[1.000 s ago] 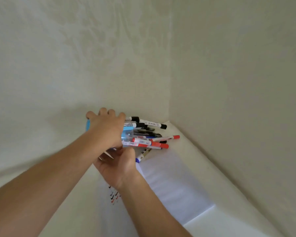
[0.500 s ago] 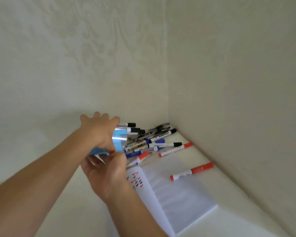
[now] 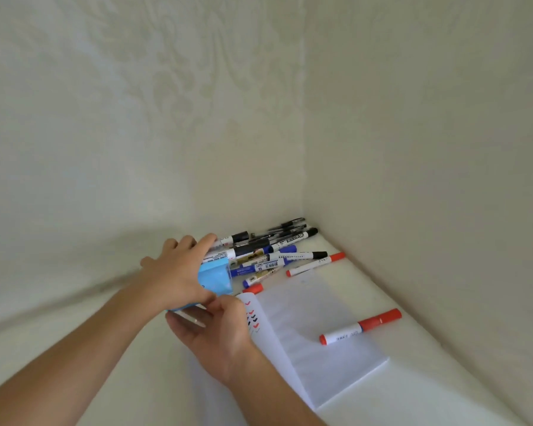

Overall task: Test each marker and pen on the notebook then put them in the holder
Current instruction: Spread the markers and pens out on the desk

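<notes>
A light blue holder (image 3: 215,277) lies tipped on its side, and my left hand (image 3: 179,272) grips it from above. My right hand (image 3: 216,330) holds the holder's lower end from below, fingers curled against it. Several markers and pens (image 3: 268,256) with black, blue and red caps lie spilled in a heap toward the corner. One red-capped marker (image 3: 361,326) lies alone on the open white notebook (image 3: 314,348), whose left page carries red, blue and black check marks (image 3: 252,318).
The white tabletop (image 3: 413,395) ends at two cream walls that meet in a corner (image 3: 302,207) just behind the heap of pens. A red marker (image 3: 316,264) lies between the heap and the notebook.
The holder has been tipped over and its markers and pens have spilled out toward the corner. One red marker has rolled onto the notebook. Both hands have kept hold of the holder.
</notes>
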